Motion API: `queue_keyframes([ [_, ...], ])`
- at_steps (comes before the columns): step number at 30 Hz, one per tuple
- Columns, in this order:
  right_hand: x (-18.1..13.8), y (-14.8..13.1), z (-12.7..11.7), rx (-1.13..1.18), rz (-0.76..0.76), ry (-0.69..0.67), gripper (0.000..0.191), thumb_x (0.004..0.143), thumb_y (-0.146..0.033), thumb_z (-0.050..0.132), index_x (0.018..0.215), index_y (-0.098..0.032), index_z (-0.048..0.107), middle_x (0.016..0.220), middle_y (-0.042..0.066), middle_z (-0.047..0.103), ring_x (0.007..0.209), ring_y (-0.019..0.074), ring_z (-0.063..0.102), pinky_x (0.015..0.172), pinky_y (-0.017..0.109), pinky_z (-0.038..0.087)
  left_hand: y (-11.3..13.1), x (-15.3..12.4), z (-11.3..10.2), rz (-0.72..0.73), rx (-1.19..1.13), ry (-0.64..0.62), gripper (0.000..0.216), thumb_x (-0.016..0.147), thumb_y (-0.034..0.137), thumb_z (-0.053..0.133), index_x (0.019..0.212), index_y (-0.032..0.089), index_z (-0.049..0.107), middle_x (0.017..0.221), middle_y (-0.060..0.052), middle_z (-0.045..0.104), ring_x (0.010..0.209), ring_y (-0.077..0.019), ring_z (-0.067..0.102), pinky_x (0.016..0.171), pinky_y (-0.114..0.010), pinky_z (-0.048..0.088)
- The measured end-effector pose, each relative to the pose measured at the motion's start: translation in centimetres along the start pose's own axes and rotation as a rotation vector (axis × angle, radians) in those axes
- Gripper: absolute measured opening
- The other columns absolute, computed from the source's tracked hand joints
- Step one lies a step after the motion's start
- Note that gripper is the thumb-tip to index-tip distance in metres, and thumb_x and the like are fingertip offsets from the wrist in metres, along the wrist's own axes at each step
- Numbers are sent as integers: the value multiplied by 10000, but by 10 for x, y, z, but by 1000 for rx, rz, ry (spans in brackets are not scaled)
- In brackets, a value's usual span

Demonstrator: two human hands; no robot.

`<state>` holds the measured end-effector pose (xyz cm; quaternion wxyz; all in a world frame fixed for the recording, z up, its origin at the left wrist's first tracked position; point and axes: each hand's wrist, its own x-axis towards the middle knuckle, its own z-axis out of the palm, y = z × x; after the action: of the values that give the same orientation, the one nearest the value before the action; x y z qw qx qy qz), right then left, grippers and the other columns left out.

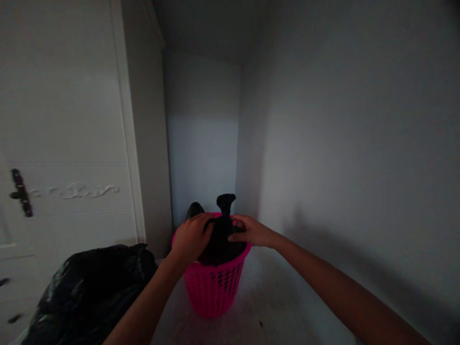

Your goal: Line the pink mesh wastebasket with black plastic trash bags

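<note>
1. Main thing here = a black bundle (219, 247) sitting in the pink basket (212, 292), pretty much filling the top. V dark, matte-ish, hardly any detail in this light. Can't tell what it's made of tbh.
2. Shape-wise: rounded body, then a skinny neck w/ a flared tuft (225, 202) poking up above the rim. Another dark lump (195, 209) pokes up at back left, behind the L hand; can't tell if it's the same pc.
3. L hand (192, 237) is draped over the left side of the bundle, back of hand up, fingers bent. Fingertips get lost in the black, so idk if it's gripping.
4. R hand (251, 230) comes in from the other side: thumb & fingers spread apart, up against the bundle just below the tuft. Can't tell if it's pinching any of it.
5. Basket's bright pink plastic w/ slots, upright on the pale floor (287, 302), nr the corner.
6. Also: big shiny black plastic bag (93, 287), all crinkly, lower left, plus a white door (72, 96) w/ dark handle (21, 192) & scrolly trim (82, 190).
</note>
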<state>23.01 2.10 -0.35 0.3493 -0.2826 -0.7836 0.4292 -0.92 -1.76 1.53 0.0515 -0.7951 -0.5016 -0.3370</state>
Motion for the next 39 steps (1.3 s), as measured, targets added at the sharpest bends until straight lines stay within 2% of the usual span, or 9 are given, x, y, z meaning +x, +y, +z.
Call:
queue_keyframes([
  [5, -12, 3, -7, -530, -10, 183, 203, 866, -377, 786, 863, -190, 706, 709, -41, 586, 691, 147, 532, 659, 271, 378, -28, 4, -4, -92, 41, 71, 311, 955, 253, 465, 1082, 211, 746, 1113, -130, 796, 1047, -331, 748, 951, -470, 561],
  [8, -9, -2, -2, -582, -42, 168, 186, 911, -303, 699, 762, -195, 672, 695, -30, 573, 696, 159, 542, 685, 285, 378, -26, 5, -3, 29, -137, 91, 371, 856, 213, 529, 1156, 186, 746, 1188, -133, 777, 1136, -302, 715, 1055, -467, 530],
  [11, -4, -6, 6, -552, -189, 144, 23, 859, -211, 695, 841, -200, 704, 841, 14, 659, 847, 200, 601, 794, 312, 430, -9, 6, -1, 87, -357, -53, 419, 915, 336, 577, 1287, 209, 722, 1232, -108, 792, 1150, -277, 723, 1041, -422, 535],
  [16, -19, -1, -2, -459, -165, 136, 77, 884, -223, 622, 863, -202, 694, 827, 8, 635, 798, 193, 573, 730, 295, 410, -12, 10, -4, 70, -358, -237, 261, 906, 476, 668, 926, 264, 819, 951, -44, 841, 894, -265, 759, 840, -358, 538],
  [20, -37, 9, -13, -421, -55, 235, 82, 886, -238, 592, 849, -205, 657, 799, -1, 618, 778, 187, 550, 716, 296, 394, -37, 12, -5, 0, -230, -91, 191, 894, 339, 623, 918, 237, 783, 965, -76, 814, 911, -270, 745, 837, -373, 522],
  [24, -36, 2, -2, -297, -40, 275, 100, 821, -210, 639, 918, -211, 662, 845, -11, 650, 823, 181, 582, 756, 293, 433, -21, 14, 2, -56, -169, 49, 155, 871, 249, 559, 965, 217, 677, 931, -85, 763, 907, -273, 725, 842, -395, 524],
  [30, -26, -16, 7, -72, -36, 192, 288, 891, -484, 721, 968, -207, 723, 851, 1, 681, 829, 196, 603, 744, 302, 477, 4, 24, 12, -28, -492, 91, 207, 922, 240, 471, 1062, 231, 623, 1009, -47, 769, 988, -224, 720, 930, -375, 540],
  [35, -36, -3, -9, -94, -51, 473, 234, 883, -443, 664, 817, -220, 691, 805, -1, 652, 827, 208, 582, 772, 324, 462, -18, 19, 9, -97, -471, 97, 341, 886, 211, 481, 1178, 212, 657, 1047, -74, 788, 1011, -254, 739, 944, -414, 550],
  [39, -40, -11, -4, 77, -135, 624, 148, 771, -277, 713, 906, -238, 665, 874, -13, 667, 882, 204, 595, 802, 309, 463, -4, 14, 1, -52, -557, -59, 298, 926, 405, 576, 1090, 214, 735, 1031, -65, 800, 987, -261, 737, 908, -392, 564],
])
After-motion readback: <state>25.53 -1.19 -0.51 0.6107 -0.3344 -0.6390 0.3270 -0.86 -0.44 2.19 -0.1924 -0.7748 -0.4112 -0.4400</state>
